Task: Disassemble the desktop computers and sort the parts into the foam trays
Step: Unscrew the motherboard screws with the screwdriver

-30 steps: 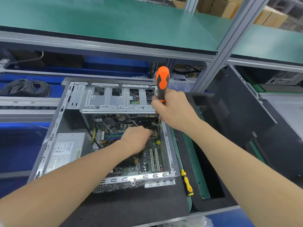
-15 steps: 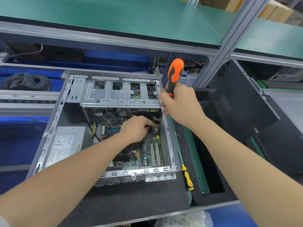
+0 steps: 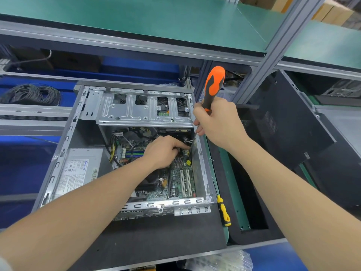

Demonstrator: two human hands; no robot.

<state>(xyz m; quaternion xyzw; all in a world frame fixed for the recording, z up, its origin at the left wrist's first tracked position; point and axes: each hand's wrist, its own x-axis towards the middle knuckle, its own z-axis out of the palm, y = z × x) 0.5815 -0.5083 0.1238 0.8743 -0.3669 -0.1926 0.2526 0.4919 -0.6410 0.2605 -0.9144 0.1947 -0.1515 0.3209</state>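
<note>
Fingers (image 3: pixel 198 116) of your right hand (image 3: pixel 218 124) are wrapped round the orange screwdriver (image 3: pixel 214 85), whose shaft slants down into the open computer (image 3: pixel 64 153) lying on its side on the bench. Your left hand (image 3: pixel 163 151) is curled over the motherboard (image 3: pixel 181 178) beside the tip, and you cannot tell whether it holds anything. Step, as judged: loosening a fixing at the board's far right corner, with no part yet in the foam tray (image 3: pixel 252 192) just right of the case. Next, seat the tip squarely, turn, and catch the screw before it drops among the cables.
</note>
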